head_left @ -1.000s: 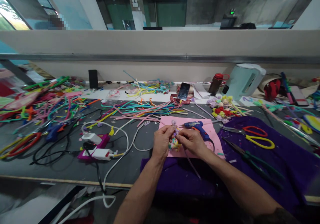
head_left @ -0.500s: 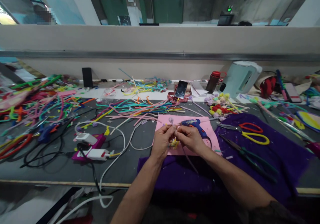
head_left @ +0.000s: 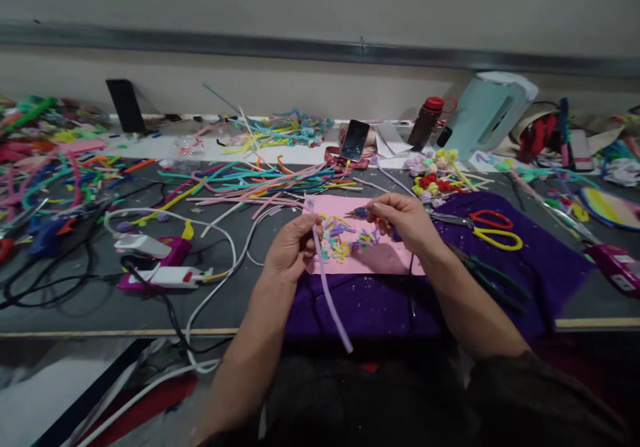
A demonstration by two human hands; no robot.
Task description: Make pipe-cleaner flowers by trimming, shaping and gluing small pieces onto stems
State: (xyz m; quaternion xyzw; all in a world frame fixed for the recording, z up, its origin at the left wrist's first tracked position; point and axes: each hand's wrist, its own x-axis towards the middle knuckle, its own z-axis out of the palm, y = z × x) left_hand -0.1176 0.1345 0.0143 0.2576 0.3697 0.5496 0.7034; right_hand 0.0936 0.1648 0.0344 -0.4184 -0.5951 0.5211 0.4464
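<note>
A long lilac pipe cleaner [head_left: 327, 288] hangs down from my left hand [head_left: 293, 246], its upper end pinched between thumb and fingers. My right hand [head_left: 403, 219] is closed over a blue hot glue gun [head_left: 359, 213], whose nozzle points left past my fingertips. Most of the gun's body is hidden behind that hand. Beneath both hands lies a pink sheet [head_left: 325, 203], scattered with short cut pieces [head_left: 342, 240] in purple, yellow and green. Something pale at the top of the pipe cleaner is too blurred to make out.
On the right, scissors [head_left: 495, 230] and dark-handled pliers [head_left: 500, 282] lie on a purple cloth [head_left: 550, 274]. A power strip [head_left: 175, 252] with white cables sits left. Behind are loose pipe cleaners [head_left: 265, 182], a phone [head_left: 355, 139], a bottle [head_left: 425, 124] and a kettle [head_left: 493, 114].
My hands have moved apart from their shared hold at the pipe cleaner. The left keeps it; the right has gone to the glue gun. The view has tilted downward.
</note>
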